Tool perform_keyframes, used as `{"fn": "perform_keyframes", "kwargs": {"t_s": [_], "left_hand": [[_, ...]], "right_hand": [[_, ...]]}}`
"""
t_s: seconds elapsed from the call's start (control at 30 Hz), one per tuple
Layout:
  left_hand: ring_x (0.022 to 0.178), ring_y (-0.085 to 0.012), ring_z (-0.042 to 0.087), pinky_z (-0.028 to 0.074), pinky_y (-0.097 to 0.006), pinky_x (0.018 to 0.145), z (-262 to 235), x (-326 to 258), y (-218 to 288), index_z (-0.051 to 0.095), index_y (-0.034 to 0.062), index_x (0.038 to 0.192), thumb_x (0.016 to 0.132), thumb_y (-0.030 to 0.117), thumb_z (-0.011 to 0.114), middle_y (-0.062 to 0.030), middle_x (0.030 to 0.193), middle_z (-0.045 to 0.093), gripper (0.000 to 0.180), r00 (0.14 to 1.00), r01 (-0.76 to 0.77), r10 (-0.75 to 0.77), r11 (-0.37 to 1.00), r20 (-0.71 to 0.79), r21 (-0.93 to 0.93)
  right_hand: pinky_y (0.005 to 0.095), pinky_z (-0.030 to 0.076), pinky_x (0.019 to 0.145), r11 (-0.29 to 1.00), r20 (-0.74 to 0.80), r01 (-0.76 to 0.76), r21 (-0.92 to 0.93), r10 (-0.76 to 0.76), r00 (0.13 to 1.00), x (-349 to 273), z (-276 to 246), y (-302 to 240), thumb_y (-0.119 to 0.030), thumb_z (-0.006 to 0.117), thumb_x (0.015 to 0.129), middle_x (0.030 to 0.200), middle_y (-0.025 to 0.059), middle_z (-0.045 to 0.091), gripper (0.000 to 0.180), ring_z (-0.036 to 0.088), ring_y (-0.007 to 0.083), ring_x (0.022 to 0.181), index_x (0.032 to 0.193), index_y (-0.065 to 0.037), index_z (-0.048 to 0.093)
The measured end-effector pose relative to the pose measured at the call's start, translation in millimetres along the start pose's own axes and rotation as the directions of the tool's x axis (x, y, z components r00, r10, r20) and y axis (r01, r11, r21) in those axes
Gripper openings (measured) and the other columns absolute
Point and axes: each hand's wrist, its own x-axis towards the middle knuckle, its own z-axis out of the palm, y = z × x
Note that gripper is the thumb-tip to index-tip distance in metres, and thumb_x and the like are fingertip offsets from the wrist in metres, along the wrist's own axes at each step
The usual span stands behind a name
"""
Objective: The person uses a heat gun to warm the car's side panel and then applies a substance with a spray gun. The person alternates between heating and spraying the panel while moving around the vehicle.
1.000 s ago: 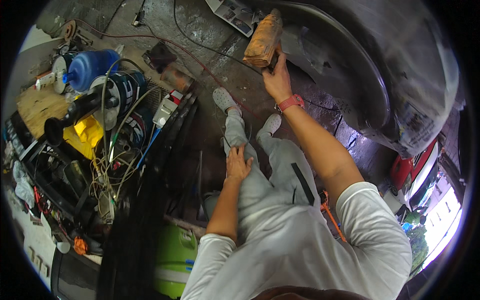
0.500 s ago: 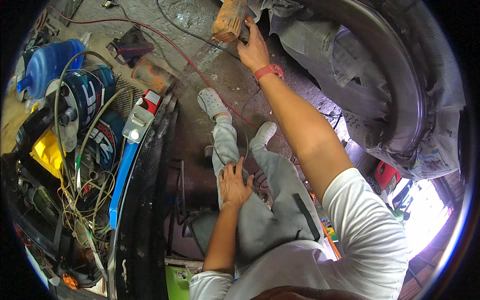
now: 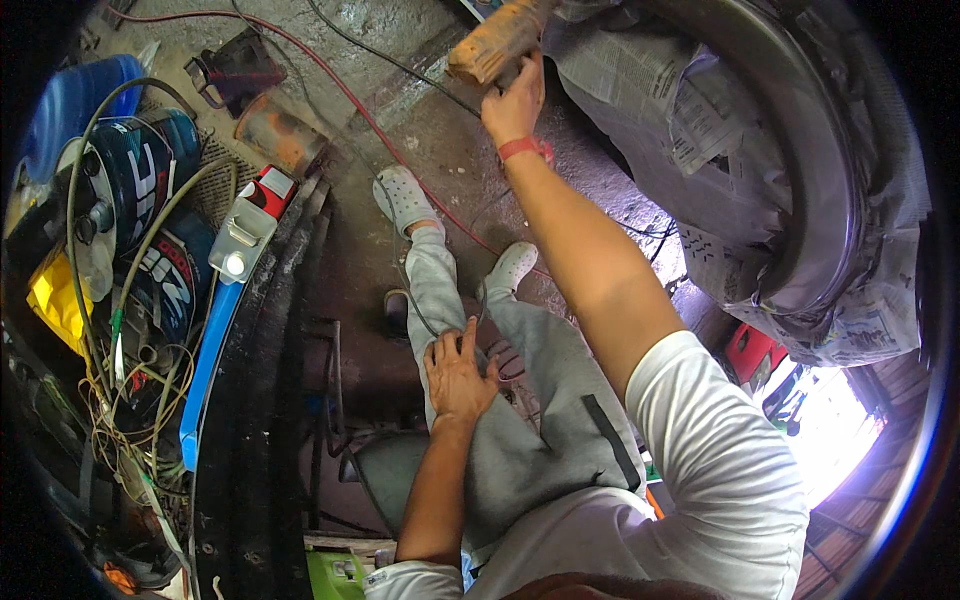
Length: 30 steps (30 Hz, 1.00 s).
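Note:
My right hand (image 3: 515, 100), with a red band at the wrist, is stretched far forward and grips a dusty orange-brown power tool (image 3: 492, 45) held against the masked bodywork. Newspaper (image 3: 690, 130) covers a curved dark wheel arch (image 3: 830, 170) just right of the tool. My left hand (image 3: 458, 370) rests flat on my left knee, on grey trousers (image 3: 520, 430), holding nothing. My feet in pale perforated clogs (image 3: 402, 197) stand on the concrete floor below the tool.
A red hose (image 3: 330, 80) and black cables cross the floor. At left lie a rusty can (image 3: 280, 135), a blue drum (image 3: 70, 100), dark oil containers (image 3: 140, 170), a white-and-red lamp (image 3: 245, 225), tangled wires (image 3: 120, 400) and a black panel edge (image 3: 250, 430).
The view has tilted down and closer. My right hand with the tool has moved a little rightward along the masked arch. My left hand stays on the knee.

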Motion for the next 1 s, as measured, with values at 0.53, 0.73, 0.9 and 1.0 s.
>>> {"fn": "perform_keyframes", "kwargs": {"t_s": [0.53, 0.73, 0.9, 1.0], "left_hand": [[0.127, -0.0335, 0.05, 0.031, -0.051, 0.117, 45, -14, 12, 0.053, 0.0182, 0.151, 0.087, 0.04, 0.076, -0.0147, 0.129, 0.055, 0.071, 0.989, -0.075, 0.074, 0.997, -0.13, -0.003], [0.13, -0.0325, 0.048, 0.03, -0.053, 0.118, 76, -22, 24, 0.053, 0.0173, 0.15, 0.086, 0.042, 0.077, -0.0141, 0.132, 0.053, 0.072, 0.98, -0.102, 0.104, 0.995, -0.171, 0.024], [0.142, -0.0345, 0.041, 0.027, -0.055, 0.121, 102, -33, 37, 0.051, 0.0174, 0.151, 0.087, 0.042, 0.076, -0.0154, 0.136, 0.05, 0.073, 0.982, -0.099, 0.106, 0.994, -0.158, 0.052], [0.144, -0.0353, 0.039, 0.026, -0.056, 0.121, 112, -36, 40, 0.05, 0.0168, 0.152, 0.087, 0.043, 0.076, -0.0177, 0.141, 0.049, 0.074, 0.982, -0.092, 0.103, 0.993, -0.161, 0.075]], "right_hand": [[0.0522, 0.035, 0.112, 0.975, 0.136, 0.144, -0.168, -0.122, 0.983, -6, -136, 63, -0.009, 0.069, 0.078, 0.132, 0.0207, 0.061, 0.059, 0.052, 0.038, 0.132, 0.134, -0.007, 0.052], [0.0523, 0.034, 0.111, 0.991, 0.026, 0.113, -0.072, -0.112, 0.993, -44, -214, 96, -0.012, 0.074, 0.076, 0.129, 0.0234, 0.06, 0.062, 0.052, 0.0434, 0.128, 0.133, -0.005, 0.05], [0.051, 0.035, 0.11, 0.994, -0.089, 0.08, 0.072, -0.074, 0.993, -82, -270, 122, -0.016, 0.079, 0.079, 0.129, 0.0259, 0.057, 0.066, 0.052, 0.0447, 0.126, 0.135, -0.003, 0.046], [0.0497, 0.035, 0.112, 0.965, -0.122, 0.002, 0.261, 0.031, 0.992, -110, -296, 129, -0.015, 0.079, 0.081, 0.137, 0.0272, 0.053, 0.071, 0.047, 0.0446, 0.132, 0.139, -0.002, 0.04]]}}
